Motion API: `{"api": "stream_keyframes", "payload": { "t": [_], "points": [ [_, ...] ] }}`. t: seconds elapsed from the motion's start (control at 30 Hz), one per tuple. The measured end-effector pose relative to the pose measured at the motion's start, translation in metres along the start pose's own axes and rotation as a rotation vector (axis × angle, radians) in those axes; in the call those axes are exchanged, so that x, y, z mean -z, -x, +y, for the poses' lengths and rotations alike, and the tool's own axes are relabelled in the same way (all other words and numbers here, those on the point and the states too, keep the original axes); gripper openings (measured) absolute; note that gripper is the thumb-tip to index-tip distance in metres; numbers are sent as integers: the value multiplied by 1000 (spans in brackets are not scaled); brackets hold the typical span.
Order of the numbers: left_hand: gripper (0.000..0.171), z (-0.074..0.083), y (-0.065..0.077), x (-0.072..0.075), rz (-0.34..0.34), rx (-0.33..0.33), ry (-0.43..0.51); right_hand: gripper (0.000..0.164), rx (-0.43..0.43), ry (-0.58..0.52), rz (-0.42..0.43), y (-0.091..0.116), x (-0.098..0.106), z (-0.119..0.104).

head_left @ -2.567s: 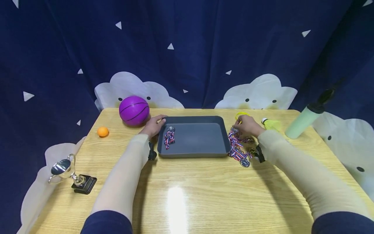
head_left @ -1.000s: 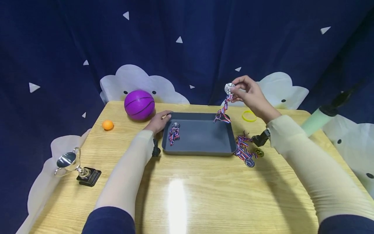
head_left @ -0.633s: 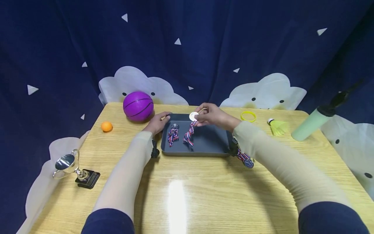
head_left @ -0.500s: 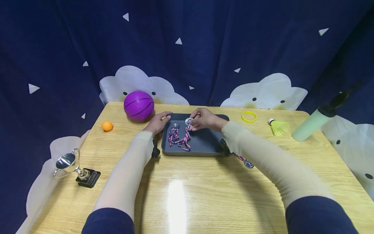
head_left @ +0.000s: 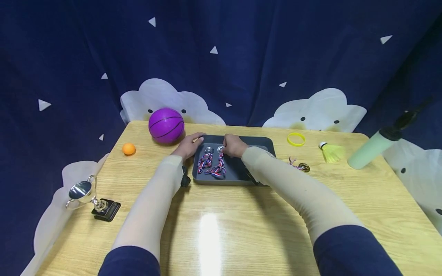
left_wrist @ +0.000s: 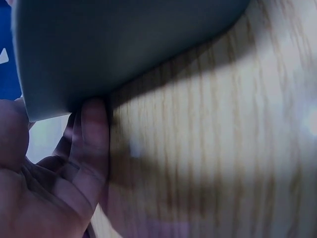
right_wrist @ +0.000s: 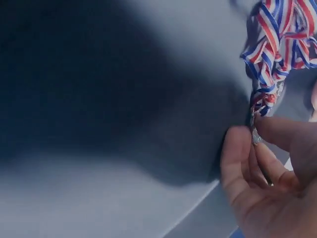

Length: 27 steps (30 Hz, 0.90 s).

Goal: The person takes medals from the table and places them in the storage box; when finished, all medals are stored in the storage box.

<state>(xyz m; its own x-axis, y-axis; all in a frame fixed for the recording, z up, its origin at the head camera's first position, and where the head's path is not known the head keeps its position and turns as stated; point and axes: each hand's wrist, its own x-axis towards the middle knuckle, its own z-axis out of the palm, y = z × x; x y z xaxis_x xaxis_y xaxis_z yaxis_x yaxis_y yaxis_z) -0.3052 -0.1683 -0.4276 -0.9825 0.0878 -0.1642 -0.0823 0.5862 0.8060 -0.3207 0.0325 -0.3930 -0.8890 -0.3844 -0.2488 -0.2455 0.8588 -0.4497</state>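
Silver medal (head_left: pixel 220 149), face illegibly small, in pinch of the right hand (head_left: pixel 234 146); gray tray (head_left: pixel 224 183) in grip of the left hand (head_left: pixel 188 147).

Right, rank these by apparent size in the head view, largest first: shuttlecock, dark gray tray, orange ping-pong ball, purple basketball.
1. Dark gray tray
2. Purple basketball
3. Yellow shuttlecock
4. Orange ping-pong ball

An orange ball (head_left: pixel 129 148) lay between a purple basketball (head_left: pixel 166 125) and a trophy (head_left: pixel 83 192); a yellow-green shuttlecock (head_left: pixel 330 152) lay between a yellow ring (head_left: pixel 296 144) and a pale green bottle (head_left: pixel 370 150).
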Motion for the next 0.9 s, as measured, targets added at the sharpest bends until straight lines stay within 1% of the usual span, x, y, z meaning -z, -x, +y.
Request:
{"api": "stream_keyframes", "payload": {
  "t": [0.07,0.13,0.23,0.3,0.37,0.47,0.57,0.67,0.77,0.9],
  "points": [
    [46,0,-1,0,-3,-5,1,17,10,62,7,1,1,0],
    [46,1,0,0,-6,-3,10,15,25,67,4,2,3,2],
    [46,1,1,0,-6,5,17,12,63,11,-15,7,8,8],
    [46,0,2,0,-8,7,18,9,95,-43,-38,11,16,14],
    [47,-2,1,-1,-10,11,15,8,123,-91,-47,17,27,21],
    [47,-3,1,-1,-11,19,21,10,152,-133,-22,29,49,36],
    [47,-3,3,0,-10,21,27,11,157,-150,30,45,71,59],
    [47,-2,3,0,-9,18,23,12,139,-153,47,66,88,88],
    [48,-2,3,0,-8,23,15,14,99,-163,40,88,97,121],
    [48,0,2,0,-10,25,9,17,27,-128,38,113,99,163]
  ]
}}
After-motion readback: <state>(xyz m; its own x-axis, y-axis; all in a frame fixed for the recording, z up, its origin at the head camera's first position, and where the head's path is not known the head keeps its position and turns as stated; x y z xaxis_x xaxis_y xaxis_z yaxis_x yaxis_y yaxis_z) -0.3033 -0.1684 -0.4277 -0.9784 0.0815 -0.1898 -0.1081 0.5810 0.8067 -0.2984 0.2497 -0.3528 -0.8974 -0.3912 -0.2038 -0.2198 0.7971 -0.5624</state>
